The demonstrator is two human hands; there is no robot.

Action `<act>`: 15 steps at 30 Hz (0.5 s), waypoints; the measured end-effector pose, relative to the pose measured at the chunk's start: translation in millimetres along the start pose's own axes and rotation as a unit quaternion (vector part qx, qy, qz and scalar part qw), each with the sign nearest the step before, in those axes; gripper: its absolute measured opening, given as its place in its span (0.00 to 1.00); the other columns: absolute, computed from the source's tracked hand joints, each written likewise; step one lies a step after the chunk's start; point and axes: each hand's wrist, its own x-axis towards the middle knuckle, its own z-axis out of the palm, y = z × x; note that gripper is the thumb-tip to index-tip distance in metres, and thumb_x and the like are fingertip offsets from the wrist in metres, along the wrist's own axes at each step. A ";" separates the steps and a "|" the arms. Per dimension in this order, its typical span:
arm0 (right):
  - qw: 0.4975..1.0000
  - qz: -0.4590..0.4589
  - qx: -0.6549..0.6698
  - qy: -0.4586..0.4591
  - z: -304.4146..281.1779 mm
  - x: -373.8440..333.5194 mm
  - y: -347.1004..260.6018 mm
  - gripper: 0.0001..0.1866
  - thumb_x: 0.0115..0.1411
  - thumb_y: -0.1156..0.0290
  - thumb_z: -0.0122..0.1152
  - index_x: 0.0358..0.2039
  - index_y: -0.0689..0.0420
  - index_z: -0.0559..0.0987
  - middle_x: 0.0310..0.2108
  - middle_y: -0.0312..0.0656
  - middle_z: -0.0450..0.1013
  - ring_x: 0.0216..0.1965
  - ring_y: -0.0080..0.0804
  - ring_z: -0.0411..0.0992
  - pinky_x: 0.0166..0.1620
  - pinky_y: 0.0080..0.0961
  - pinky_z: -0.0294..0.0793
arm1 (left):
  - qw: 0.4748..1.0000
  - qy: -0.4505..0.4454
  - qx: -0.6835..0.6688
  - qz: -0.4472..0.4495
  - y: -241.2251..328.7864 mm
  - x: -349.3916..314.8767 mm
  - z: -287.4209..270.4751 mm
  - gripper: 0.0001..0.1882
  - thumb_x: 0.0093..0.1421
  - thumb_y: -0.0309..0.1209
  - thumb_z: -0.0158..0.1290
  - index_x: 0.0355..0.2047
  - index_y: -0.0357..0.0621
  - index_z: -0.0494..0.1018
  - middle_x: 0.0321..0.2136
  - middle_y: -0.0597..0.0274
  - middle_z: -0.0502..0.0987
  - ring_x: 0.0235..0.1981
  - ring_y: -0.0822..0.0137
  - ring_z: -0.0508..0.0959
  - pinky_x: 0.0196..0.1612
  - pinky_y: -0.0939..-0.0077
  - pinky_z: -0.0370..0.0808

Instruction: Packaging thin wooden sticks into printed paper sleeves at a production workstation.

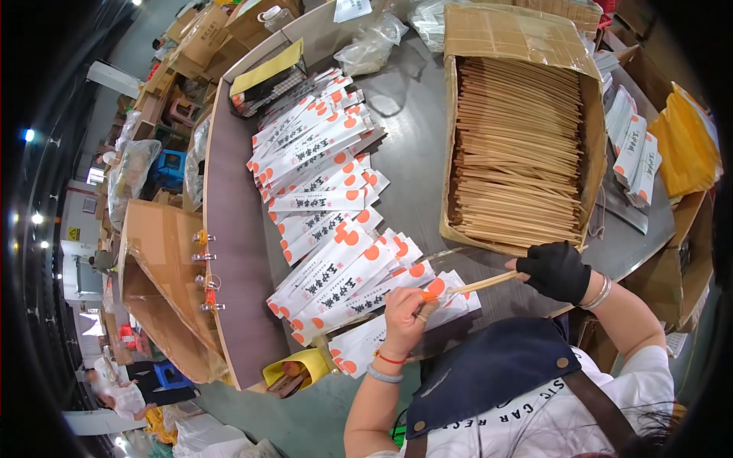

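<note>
My left hand (pixel 405 314), bare with a red string and a bangle at the wrist, pinches a white paper chopstick sleeve (pixel 435 290) with an orange spot. In a black fingerless glove, my right hand (pixel 556 272) grips the back ends of light wooden chopsticks (pixel 489 283). Their front ends meet the sleeve's end at my left fingers; how far they are inside cannot be seen. Just beyond my right hand stands an open cardboard box (pixel 449 153) packed with loose chopsticks (pixel 519 145). A long overlapping heap of white sleeves (pixel 336 267) lies left of the box.
The dark tabletop (pixel 412 91) has a raised wooden edge (pixel 240 267) at the left. A wire basket (pixel 267 76) and crumpled plastic bags (pixel 372 46) sit at the back. To the right are stacked sleeves (pixel 634 153) and a yellow bag (pixel 687 145). A yellow container (pixel 313 362) is near the front left.
</note>
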 end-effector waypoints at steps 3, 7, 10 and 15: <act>1.000 -0.015 0.012 0.006 1.4 -0.2 0.6 0.12 0.51 0.65 0.69 0.38 0.45 0.84 0.19 0.37 0.70 0.22 0.37 0.73 0.26 0.35 0.71 | 1.000 -0.023 0.019 0.002 3.0 2.4 -2.9 0.10 0.54 0.36 0.64 0.31 0.45 0.80 0.29 0.66 0.77 0.31 0.64 0.73 0.40 0.73 0.66; 0.996 -0.029 -0.016 -0.088 11.6 10.7 -14.3 0.09 0.59 0.59 0.62 0.38 0.44 0.83 0.22 0.36 0.73 0.23 0.38 0.75 0.26 0.35 0.73 | 0.988 -0.036 0.100 0.108 29.9 17.3 0.7 0.08 0.54 0.35 0.63 0.31 0.47 0.80 0.31 0.65 0.78 0.33 0.63 0.75 0.40 0.72 0.66; 0.994 0.040 0.040 -0.090 11.6 16.0 -8.5 0.11 0.60 0.60 0.60 0.42 0.45 0.82 0.27 0.39 0.76 0.27 0.42 0.76 0.31 0.36 0.75 | 0.964 -0.080 0.152 0.201 56.4 33.2 0.4 0.09 0.54 0.32 0.61 0.36 0.46 0.78 0.32 0.65 0.78 0.34 0.65 0.77 0.37 0.69 0.67; 0.909 -0.053 0.341 0.234 27.2 39.4 -54.2 0.21 0.67 0.64 0.53 0.58 0.57 0.72 0.45 0.51 0.74 0.49 0.44 0.73 0.51 0.35 0.71 | 0.945 -0.075 0.247 0.200 57.3 41.6 -2.7 0.10 0.56 0.31 0.58 0.38 0.45 0.78 0.30 0.64 0.77 0.32 0.63 0.77 0.33 0.70 0.69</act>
